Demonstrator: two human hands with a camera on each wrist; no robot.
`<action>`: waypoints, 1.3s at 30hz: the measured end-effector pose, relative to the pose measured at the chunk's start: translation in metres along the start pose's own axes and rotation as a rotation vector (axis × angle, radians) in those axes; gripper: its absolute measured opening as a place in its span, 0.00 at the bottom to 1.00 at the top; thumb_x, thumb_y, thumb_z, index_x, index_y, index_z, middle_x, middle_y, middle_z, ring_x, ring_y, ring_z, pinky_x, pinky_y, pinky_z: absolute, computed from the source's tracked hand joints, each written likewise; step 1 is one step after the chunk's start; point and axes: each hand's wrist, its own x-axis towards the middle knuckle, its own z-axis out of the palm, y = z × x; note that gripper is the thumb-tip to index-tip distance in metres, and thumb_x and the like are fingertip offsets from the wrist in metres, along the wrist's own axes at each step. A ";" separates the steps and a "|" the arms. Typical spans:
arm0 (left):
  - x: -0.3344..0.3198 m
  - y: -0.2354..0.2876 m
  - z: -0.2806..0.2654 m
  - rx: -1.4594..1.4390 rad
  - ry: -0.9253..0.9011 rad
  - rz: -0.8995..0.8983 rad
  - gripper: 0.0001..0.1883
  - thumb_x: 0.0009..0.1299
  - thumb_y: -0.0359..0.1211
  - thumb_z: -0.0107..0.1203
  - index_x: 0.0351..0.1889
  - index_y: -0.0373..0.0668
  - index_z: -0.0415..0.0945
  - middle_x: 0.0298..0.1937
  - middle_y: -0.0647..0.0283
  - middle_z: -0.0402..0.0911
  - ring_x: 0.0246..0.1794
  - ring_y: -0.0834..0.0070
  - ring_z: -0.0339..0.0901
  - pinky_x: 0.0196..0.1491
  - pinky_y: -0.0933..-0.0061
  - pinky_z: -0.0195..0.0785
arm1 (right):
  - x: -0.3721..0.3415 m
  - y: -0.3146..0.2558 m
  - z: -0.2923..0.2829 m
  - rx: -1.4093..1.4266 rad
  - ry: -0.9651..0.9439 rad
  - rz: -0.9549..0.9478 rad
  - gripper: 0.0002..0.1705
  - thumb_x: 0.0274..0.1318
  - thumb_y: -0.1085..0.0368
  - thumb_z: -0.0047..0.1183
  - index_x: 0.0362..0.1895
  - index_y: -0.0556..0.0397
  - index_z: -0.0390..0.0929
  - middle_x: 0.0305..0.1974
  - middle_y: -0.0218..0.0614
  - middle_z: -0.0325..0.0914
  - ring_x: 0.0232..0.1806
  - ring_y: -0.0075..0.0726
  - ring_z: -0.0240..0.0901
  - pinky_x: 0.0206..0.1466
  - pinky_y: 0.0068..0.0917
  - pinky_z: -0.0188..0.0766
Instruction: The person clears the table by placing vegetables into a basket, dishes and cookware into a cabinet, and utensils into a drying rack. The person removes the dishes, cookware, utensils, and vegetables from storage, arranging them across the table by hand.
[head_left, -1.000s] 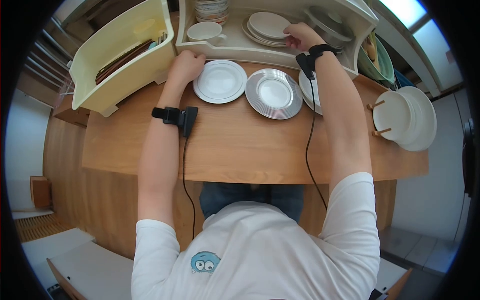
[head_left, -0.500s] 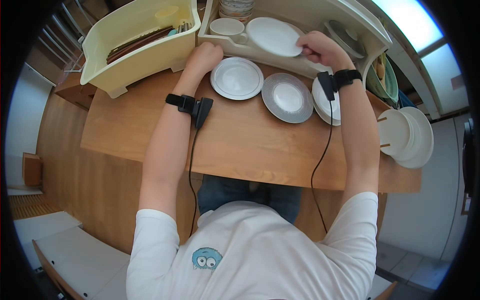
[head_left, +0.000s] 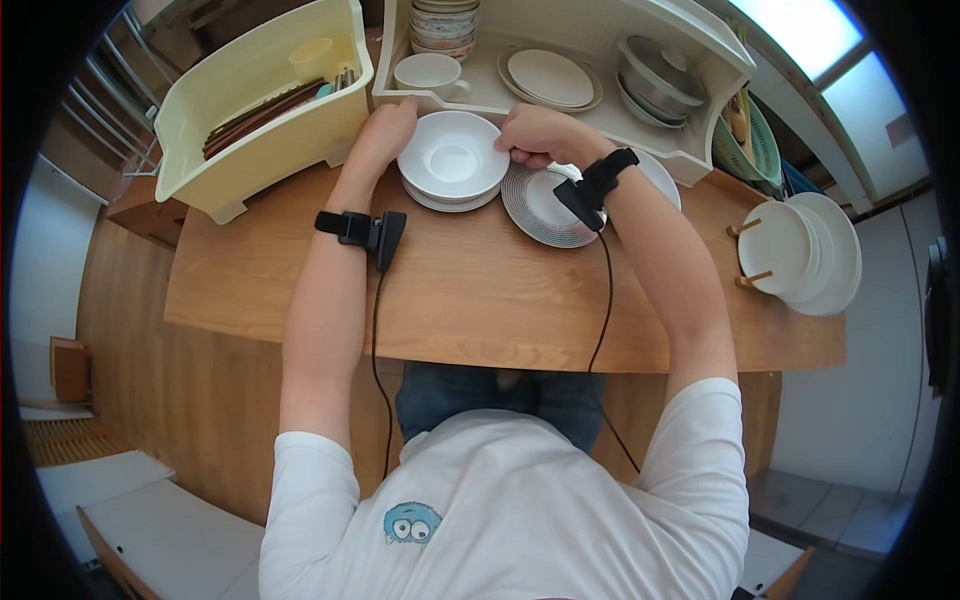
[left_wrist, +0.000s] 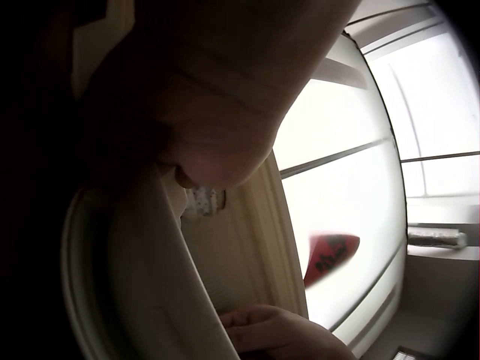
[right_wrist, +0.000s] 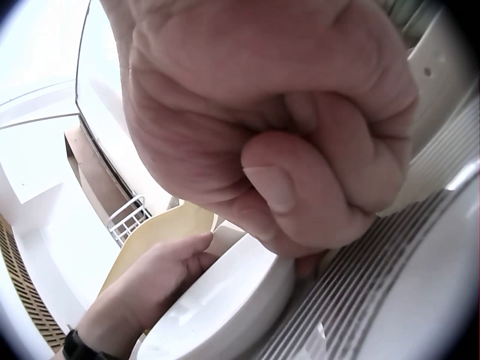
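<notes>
A deep white dish [head_left: 452,155] lies over a white plate [head_left: 450,205] at the shelf unit's front; whether they touch, I cannot tell. My right hand [head_left: 545,135] pinches the dish's right rim, its fingers curled in the right wrist view. At the dish's left rim is my left hand [head_left: 388,135]; in the left wrist view the rim [left_wrist: 169,262] runs up under this hand [left_wrist: 202,97], and its fingertips are largely hidden. Beneath my right forearm sits a ribbed grey-rimmed plate [head_left: 550,220], with another white plate [head_left: 658,180] partly hidden beside it.
The cream shelf unit [head_left: 500,112] holds a cup [head_left: 428,73], stacked bowls [head_left: 443,30], two plates [head_left: 550,78] and lidded bowls [head_left: 662,75]. A yellow bin [head_left: 270,150] with utensils stands left. Upright plates [head_left: 775,245] in a rack and a green basket [head_left: 760,145] are right.
My right hand has brought the white dish from the shelf unit down and left, over the left plate. The left hand stays near the unit's front edge, now at the dish's rim.
</notes>
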 end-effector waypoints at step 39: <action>0.009 -0.010 0.002 0.137 -0.034 0.031 0.34 0.76 0.50 0.37 0.47 0.22 0.80 0.50 0.30 0.79 0.57 0.42 0.78 0.63 0.57 0.66 | 0.040 0.031 -0.074 -1.218 0.433 -0.352 0.11 0.56 0.74 0.50 0.39 0.61 0.84 0.45 0.52 0.82 0.50 0.58 0.79 0.53 0.45 0.77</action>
